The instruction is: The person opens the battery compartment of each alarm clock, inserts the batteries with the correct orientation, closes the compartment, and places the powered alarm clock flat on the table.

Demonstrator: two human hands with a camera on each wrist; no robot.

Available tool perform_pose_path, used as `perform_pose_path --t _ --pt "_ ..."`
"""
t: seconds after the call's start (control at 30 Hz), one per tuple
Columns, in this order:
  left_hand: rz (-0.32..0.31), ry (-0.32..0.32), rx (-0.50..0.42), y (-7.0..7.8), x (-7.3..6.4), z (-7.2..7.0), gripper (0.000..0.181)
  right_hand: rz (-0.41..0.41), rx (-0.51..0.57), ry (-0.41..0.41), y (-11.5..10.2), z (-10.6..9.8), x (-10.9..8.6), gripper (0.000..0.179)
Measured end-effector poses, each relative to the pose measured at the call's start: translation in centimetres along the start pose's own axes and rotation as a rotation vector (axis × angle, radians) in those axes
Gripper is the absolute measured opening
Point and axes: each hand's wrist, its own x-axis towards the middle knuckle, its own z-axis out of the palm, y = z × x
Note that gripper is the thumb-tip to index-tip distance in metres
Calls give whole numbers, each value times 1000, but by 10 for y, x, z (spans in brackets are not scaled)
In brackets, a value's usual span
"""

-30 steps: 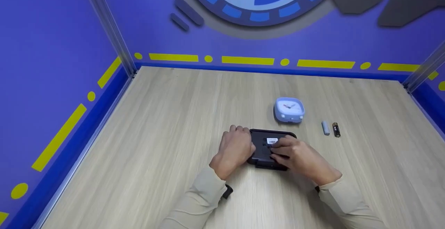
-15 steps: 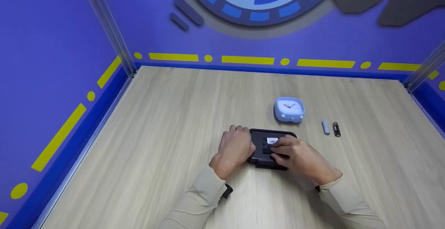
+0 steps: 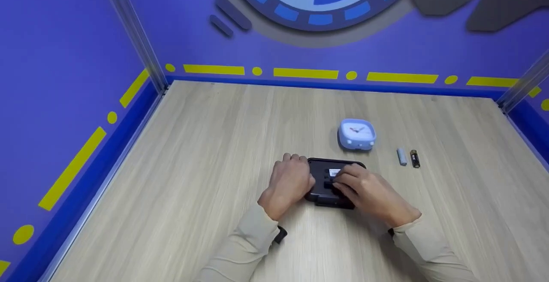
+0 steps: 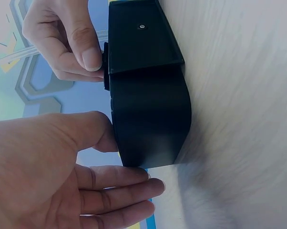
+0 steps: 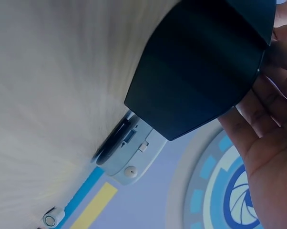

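A black box-like device (image 3: 318, 169) lies on the table with a white label (image 3: 334, 172) upward; its underside is hidden. My left hand (image 3: 290, 182) holds its left end, thumb on the top edge and fingers along the side, as the left wrist view shows. My right hand (image 3: 368, 191) reaches over from the right, thumb and fingertips pinching a small black cover (image 4: 106, 67) that stands up slightly from the device's upper face. Beyond the device sits a light-blue alarm clock (image 3: 357, 134), dial up.
A grey battery (image 3: 401, 156) and a black battery (image 3: 414, 158) lie side by side to the right of the alarm clock. Purple-blue panels (image 3: 223, 55) wall in the wooden table (image 3: 223, 145) at the back and sides.
My right fingertips have shifted slightly and cover more of the label. The small black cover shows as a raised dark piece by them. My left hand has stayed in place.
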Motion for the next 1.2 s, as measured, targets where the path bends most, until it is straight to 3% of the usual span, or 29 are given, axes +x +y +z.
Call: perform_pose_path --t 0.33,0.6,0.83,1.2 --pt "-13 -62 -37 0 1 -6 23 -17 -52 1 -6 -3 4 15" --pt "-13 -66 -44 -1 1 -6 23 -14 -81 -11 -12 -6 5 18" --pt "-3 -57 -22 -1 1 -6 21 -40 -109 35 -13 -3 5 28" --pt "-15 -98 -28 -1 2 -8 24 -48 -109 32 -13 -1 5 30"
